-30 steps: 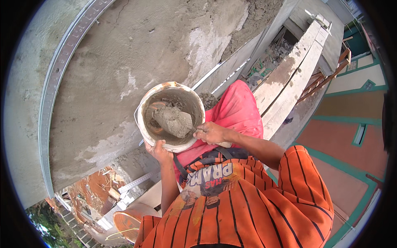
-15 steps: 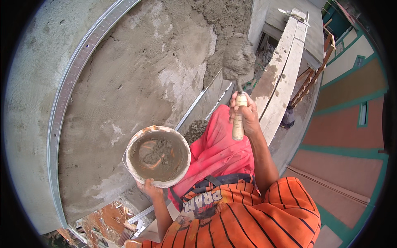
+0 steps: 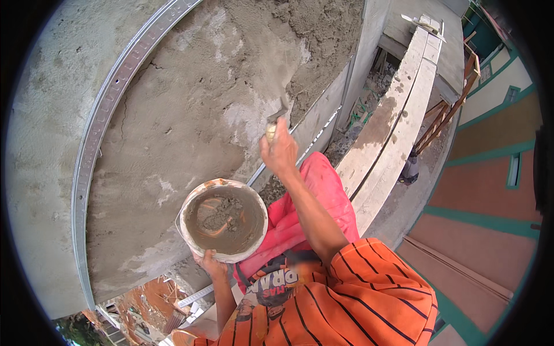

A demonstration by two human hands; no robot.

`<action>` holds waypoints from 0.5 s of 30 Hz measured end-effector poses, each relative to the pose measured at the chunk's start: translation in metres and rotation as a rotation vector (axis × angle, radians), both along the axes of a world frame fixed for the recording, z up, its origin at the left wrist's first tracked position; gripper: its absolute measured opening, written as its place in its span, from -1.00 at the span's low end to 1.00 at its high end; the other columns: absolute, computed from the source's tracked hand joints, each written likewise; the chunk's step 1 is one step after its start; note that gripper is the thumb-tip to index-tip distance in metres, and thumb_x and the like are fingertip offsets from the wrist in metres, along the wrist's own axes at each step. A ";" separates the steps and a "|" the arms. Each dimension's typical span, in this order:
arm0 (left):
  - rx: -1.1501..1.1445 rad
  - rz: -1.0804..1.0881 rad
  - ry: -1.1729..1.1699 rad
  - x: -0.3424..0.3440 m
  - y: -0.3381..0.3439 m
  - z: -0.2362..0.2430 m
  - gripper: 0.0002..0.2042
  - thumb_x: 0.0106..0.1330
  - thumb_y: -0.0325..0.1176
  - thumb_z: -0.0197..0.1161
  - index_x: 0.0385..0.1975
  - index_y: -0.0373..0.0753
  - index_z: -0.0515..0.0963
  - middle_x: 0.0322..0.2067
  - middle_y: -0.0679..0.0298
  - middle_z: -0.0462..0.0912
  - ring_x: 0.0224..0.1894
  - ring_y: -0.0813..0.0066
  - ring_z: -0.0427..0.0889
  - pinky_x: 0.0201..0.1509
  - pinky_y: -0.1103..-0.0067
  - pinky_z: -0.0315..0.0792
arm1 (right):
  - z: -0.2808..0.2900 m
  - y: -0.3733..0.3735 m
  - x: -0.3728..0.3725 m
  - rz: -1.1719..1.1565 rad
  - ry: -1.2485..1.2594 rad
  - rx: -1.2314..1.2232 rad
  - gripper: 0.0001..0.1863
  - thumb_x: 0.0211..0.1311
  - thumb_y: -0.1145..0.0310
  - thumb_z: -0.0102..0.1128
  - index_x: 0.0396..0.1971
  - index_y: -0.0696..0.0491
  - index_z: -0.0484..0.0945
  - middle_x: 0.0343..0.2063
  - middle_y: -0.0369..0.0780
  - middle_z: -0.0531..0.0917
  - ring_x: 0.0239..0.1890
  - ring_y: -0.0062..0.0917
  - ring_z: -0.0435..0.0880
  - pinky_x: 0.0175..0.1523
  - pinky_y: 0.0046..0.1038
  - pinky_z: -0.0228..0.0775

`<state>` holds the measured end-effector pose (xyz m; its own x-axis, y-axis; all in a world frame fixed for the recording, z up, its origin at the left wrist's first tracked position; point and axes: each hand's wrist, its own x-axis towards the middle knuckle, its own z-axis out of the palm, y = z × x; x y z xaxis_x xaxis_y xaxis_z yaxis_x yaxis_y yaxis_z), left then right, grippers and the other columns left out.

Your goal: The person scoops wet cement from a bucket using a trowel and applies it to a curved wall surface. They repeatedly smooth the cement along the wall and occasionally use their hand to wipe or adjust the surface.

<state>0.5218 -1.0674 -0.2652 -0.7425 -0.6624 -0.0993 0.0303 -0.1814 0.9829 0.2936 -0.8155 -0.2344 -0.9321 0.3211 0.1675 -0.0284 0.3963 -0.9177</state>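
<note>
Near the wall, my right fingers are gripping the trowel by its handle; beside my leg, my left fingers are holding the bucket at its rim, soft mortar likely weighing it down.

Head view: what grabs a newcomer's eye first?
Likely the orange, black-striped shirt across the lower part, and the mortar-smeared bucket just left of the pink trousers, with the left grip at its lower rim. Above and right of the bucket, the right grip holds a trowel by its handle before the grey plastered wall. A metal strip sweeps down the left.
</note>
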 end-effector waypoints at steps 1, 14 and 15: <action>0.048 -0.085 0.089 0.002 0.001 0.001 -0.29 -0.13 -0.67 -0.05 0.22 -0.37 0.22 0.02 0.09 0.45 0.03 0.27 0.51 0.09 0.43 0.46 | 0.010 -0.024 0.041 0.263 0.147 -0.075 -0.58 0.00 0.48 0.19 -0.13 0.14 0.25 -0.37 0.05 0.55 -0.40 0.03 0.58 -0.34 -0.08 0.38; 0.164 -0.251 -0.003 -0.008 -0.022 0.027 -0.31 -0.19 -0.72 -0.05 0.15 -0.44 0.35 -0.04 0.14 0.56 -0.08 0.39 0.59 0.02 0.55 0.46 | -0.001 -0.037 0.113 1.141 -0.170 0.923 -0.62 0.11 0.39 0.08 -0.10 0.28 0.37 -0.34 0.03 0.63 -0.32 -0.13 0.69 -0.28 -0.14 0.54; 0.168 -0.239 -0.046 -0.010 -0.023 0.029 -0.30 -0.20 -0.72 -0.05 0.15 -0.44 0.35 -0.04 0.14 0.56 -0.06 0.38 0.59 0.04 0.55 0.46 | -0.002 -0.054 0.116 1.145 -0.119 0.946 -0.62 0.12 0.40 0.07 -0.09 0.31 0.38 -0.33 0.02 0.64 -0.30 -0.17 0.69 -0.27 -0.17 0.54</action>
<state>0.5122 -1.0902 -0.2358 -0.8675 -0.4409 -0.2304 -0.0769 -0.3386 0.9378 0.4095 -0.8697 -0.2368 -0.6197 -0.7583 -0.2024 -0.6735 0.6462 -0.3588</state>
